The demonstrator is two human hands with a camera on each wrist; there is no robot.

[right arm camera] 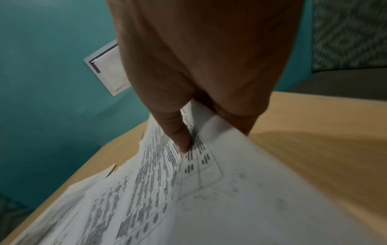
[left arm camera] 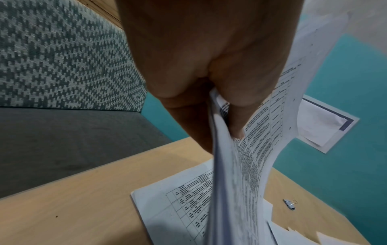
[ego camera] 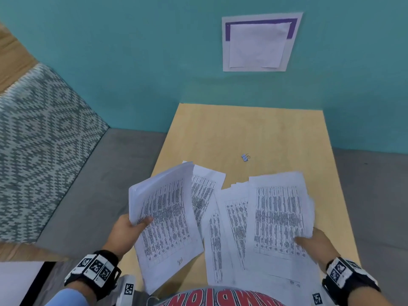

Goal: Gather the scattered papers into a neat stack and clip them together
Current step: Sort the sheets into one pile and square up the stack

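Observation:
My left hand (ego camera: 132, 226) (left arm camera: 211, 102) pinches a bundle of printed sheets (ego camera: 167, 221) (left arm camera: 240, 174) by its left edge, lifted and curling above the table. My right hand (ego camera: 313, 239) (right arm camera: 188, 126) grips a second bundle of printed sheets (ego camera: 280, 217) (right arm camera: 209, 199) at its right edge, thumb on top. More loose sheets (ego camera: 223, 235) lie fanned on the table between and under the two bundles, one sheet (left arm camera: 178, 203) flat beneath the left bundle. A small blue binder clip (ego camera: 245, 157) (left arm camera: 290, 204) lies on the table beyond the papers.
The wooden table (ego camera: 254, 129) butts against a teal wall (ego camera: 143, 51) bearing a white poster (ego camera: 260, 43). A grey bench seat (ego camera: 92, 184) with a patterned backrest (ego camera: 39, 140) runs along the left. The table's far half holds only the clip.

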